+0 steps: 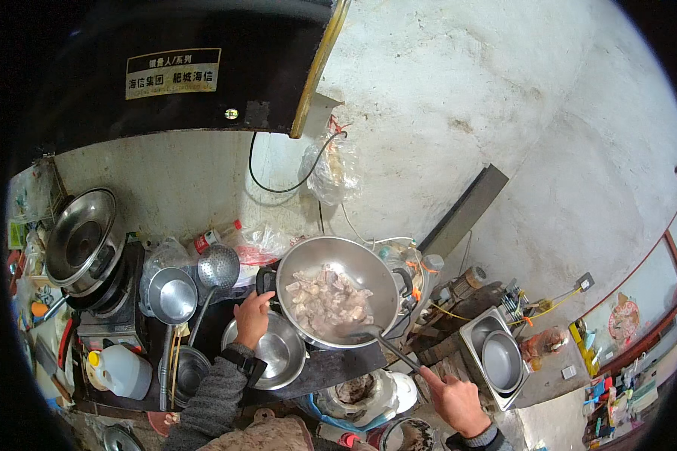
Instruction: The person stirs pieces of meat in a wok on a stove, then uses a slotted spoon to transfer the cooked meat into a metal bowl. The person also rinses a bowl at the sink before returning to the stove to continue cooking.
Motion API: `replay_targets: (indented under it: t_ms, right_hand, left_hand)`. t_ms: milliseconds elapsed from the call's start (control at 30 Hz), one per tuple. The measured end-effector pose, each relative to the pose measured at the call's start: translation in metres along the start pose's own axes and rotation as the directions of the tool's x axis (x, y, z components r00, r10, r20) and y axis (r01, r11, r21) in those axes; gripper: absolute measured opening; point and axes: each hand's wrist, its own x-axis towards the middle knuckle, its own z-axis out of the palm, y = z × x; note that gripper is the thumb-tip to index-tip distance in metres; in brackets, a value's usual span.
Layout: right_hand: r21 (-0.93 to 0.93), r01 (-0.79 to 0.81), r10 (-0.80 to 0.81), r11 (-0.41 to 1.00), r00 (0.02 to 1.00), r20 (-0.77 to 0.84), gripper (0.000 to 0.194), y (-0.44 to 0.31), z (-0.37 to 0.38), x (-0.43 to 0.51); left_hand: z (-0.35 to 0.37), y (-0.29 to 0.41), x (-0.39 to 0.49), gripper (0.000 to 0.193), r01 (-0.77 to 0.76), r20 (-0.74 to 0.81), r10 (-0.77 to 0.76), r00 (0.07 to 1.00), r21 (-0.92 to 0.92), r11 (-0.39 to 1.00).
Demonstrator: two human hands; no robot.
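A wide steel wok [338, 253] with two black handles holds pale chunks of meat [330, 299]. My right hand [457, 397] is closed on the handle of a dark metal spatula [398, 352], whose blade rests among the meat at the wok's lower right. My left hand [252, 318] is at the wok's left handle [264, 282], with fingers touching or very near it; the exact grip is not plain. Beneath my left forearm sits an empty steel bowl [285, 361], partly under the wok's edge.
To the left are a steel ladle [173, 299], a perforated skimmer [219, 268], a plastic jug [124, 372] and stacked pans [84, 242] on a stove. A range hood [175, 118] overhangs at upper left. At right stands a steel tray [468, 332] with a grey bowl [502, 361].
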Motion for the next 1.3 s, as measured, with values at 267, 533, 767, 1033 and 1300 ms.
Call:
replay_targets:
  t_ms: [267,533,767,1033,1300]
  right_hand:
    - [-0.022,-0.052,0.049,0.998,0.989,-0.141,0.059,-0.019,0.074,0.077]
    - [0.217,-0.152,0.215,0.964,0.927,-0.308,0.055,-0.006,0.103,0.159]
    - [0.154,-0.044,0.054,0.987,0.997,-0.061,0.068,-0.034,0.110,0.112]
    - [-0.060,0.010,-0.017,0.998,0.993,-0.113,0.061,-0.001,0.021,0.017]
    - [0.108,0.001,0.006,0.994,0.998,-0.067,0.050,-0.019,0.016,0.006]
  left_hand:
    - [-0.004,0.004,-0.002,0.029,0.003,0.000,-0.003,1.000,-0.005,1.000]
    - [-0.006,0.004,-0.001,0.029,0.015,0.032,-0.015,0.999,-0.001,1.000]
    - [-0.009,0.007,0.000,0.029,0.021,0.038,-0.023,0.999,0.054,0.998]
    - [-0.006,0.003,0.001,0.029,-0.017,0.024,0.017,1.000,0.012,1.000]
    - [-0.005,0.000,-0.001,0.029,-0.004,0.022,0.005,1.000,-0.011,1.000]
